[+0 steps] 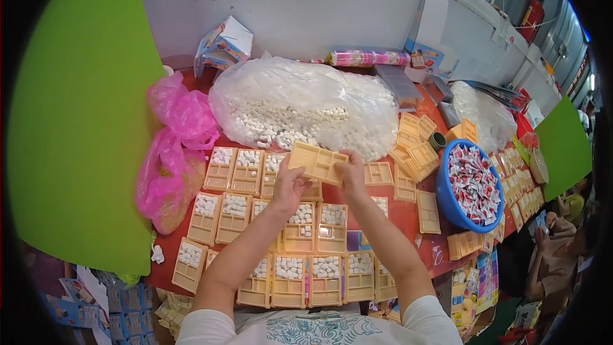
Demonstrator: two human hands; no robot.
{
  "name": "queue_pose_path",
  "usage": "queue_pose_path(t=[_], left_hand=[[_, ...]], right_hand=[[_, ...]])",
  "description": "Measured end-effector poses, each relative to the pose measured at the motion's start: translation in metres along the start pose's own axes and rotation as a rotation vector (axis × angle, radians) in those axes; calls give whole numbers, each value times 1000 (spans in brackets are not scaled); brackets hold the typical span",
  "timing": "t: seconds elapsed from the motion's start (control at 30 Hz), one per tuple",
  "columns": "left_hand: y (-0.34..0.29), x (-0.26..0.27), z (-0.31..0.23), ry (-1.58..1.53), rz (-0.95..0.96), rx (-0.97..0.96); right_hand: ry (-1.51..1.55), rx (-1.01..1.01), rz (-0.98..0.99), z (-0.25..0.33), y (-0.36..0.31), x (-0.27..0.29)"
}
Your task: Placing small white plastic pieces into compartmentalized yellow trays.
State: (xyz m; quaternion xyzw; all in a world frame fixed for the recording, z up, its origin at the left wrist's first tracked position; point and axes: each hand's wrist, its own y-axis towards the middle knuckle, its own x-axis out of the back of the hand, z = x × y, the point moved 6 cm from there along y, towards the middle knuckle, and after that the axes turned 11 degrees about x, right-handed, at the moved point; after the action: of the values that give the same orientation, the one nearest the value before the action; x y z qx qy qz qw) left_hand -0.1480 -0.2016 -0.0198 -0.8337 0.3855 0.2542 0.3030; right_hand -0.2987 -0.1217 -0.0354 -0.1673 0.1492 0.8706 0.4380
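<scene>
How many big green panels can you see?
2. One green panel fills the picture's left side; the other green panel is at the right, past the blue tub. More could be hidden.

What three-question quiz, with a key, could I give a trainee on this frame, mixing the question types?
1. Multiple choice: Seen from the wearer, where does the pink plastic lie relative to the large clear bag of white pieces?
A) To its left
B) To its right
C) On top of it

2. True or false: The right hand alone has a grip on the raised tray.

3. Short answer: What fills the blue bowl?

Key:
1. A, to its left.
2. False; the left hand grips the raised tray too.
3. Small red-and-white packets.
</scene>
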Motion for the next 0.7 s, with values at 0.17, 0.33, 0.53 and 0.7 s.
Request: queue_pose_path(t=[0.17, 0.33, 0.53, 0.7], left_hand=[[4, 29, -39, -401, -189, -320], [18, 57, -67, -352, -214, -487], [28, 87, -103, -207, -285, -381], [30, 91, -105, -154, -271, -246]], right_hand=[[119, -168, 42, -24, -15, -48], [-123, -278, 254, -28, 2, -94], [-984, 93, 729, -48, 145, -96], [-1248, 558, 217, 66, 270, -76]])
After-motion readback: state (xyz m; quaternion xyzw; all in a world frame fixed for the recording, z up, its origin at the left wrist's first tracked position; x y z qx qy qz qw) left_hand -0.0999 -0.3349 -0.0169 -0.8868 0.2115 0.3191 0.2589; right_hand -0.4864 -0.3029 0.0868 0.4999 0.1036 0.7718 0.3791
